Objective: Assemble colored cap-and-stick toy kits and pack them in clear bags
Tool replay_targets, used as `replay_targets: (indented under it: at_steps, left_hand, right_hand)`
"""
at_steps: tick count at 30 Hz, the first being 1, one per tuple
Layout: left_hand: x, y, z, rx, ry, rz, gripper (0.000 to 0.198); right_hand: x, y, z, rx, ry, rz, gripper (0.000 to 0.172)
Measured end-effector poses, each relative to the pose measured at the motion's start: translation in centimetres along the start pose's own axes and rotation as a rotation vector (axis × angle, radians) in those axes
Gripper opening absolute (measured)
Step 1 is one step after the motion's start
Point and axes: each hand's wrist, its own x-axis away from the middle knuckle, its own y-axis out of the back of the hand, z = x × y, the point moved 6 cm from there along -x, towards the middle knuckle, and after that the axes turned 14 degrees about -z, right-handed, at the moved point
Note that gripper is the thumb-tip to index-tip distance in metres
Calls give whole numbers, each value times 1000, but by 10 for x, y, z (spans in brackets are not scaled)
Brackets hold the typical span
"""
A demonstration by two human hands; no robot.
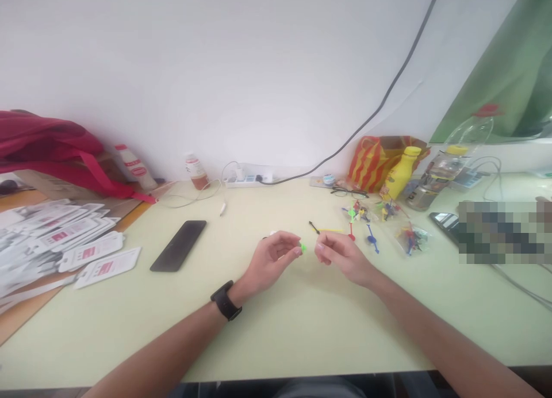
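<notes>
My left hand (273, 257), with a black watch on its wrist, pinches a small bright green plastic piece (303, 248) between thumb and fingers. A short gap away, my right hand (342, 257) has its thumb and forefinger pressed together; whatever it may hold is too small or hidden to make out. Just beyond the hands lie thin plastic arrow-shaped pieces: a black arrow (314, 227), a yellow strip (331, 230), a red arrow (351, 232), a green one (352, 213) and a blue arrow (372, 239).
Clear bags of small coloured parts (411, 238) lie to the right, near glasses (349, 192), a yellow bottle (399, 173) and a clear bottle (435, 179). Leftward are a black phone (178, 246) and piled white tags (92, 252). A power strip (245, 180) sits by the wall.
</notes>
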Motion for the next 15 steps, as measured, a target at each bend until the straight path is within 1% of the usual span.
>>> replay_targets:
  at_steps: [1, 2, 6, 10, 13, 15]
  left_hand:
    - [0, -1, -1, 5, 1, 3, 25]
    - [1, -1, -1, 8, 1, 9, 24]
    - [3, -6, -1, 25, 0, 48, 24]
    - [4, -8, -3, 27, -27, 79, 23]
    - [3, -7, -2, 13, -23, 73, 26]
    - [2, -6, -1, 14, -10, 52, 26]
  right_hand:
    - [0, 0, -1, -32, -17, -26, 34]
    - [-1, -1, -1, -61, -29, -47, 32]
    - [0, -6, -3, -65, -34, -65, 35]
    - [0, -9, -5, -19, -16, -63, 28]
    - [1, -7, -6, 1, 1, -76, 22]
    - [1, -4, -4, 29, 40, -107, 24]
